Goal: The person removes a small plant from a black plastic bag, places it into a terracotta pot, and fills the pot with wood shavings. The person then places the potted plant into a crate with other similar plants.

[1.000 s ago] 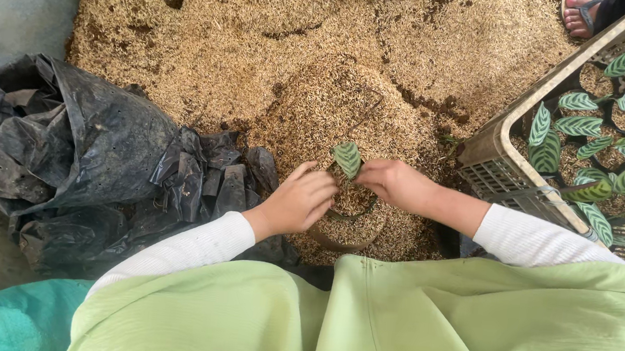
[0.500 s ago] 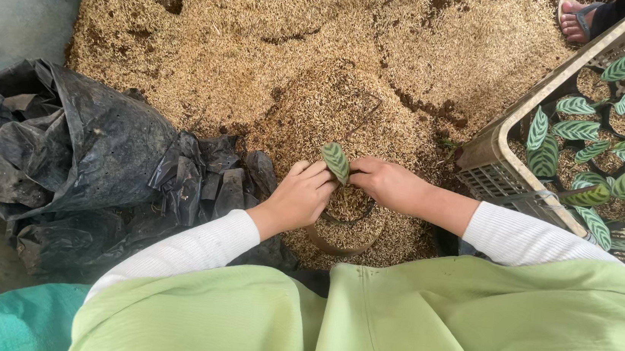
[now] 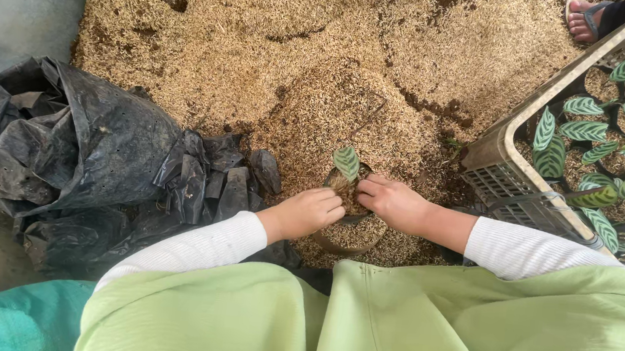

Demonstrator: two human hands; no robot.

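Observation:
A small seedling with one striped green leaf (image 3: 346, 162) stands in a little black pot (image 3: 342, 182) at the foot of a heap of rice-husk growing mix (image 3: 334, 109). My left hand (image 3: 305, 213) and my right hand (image 3: 392, 203) press in on the pot from either side, fingers curled around its rim and soil. Just below the hands lies a shallow round bowl (image 3: 349, 236) filled with husk. My white sleeves and pale green apron fill the lower view.
A crumpled black plastic sheet and a stack of black nursery bags (image 3: 100, 155) lie at the left. A beige plastic crate (image 3: 513, 149) holding several potted striped-leaf seedlings stands at the right. Another person's sandalled foot (image 3: 584, 15) shows at the top right.
Both hands have closed in tighter around the pot and the seedling now stands more upright. The view has shifted slightly.

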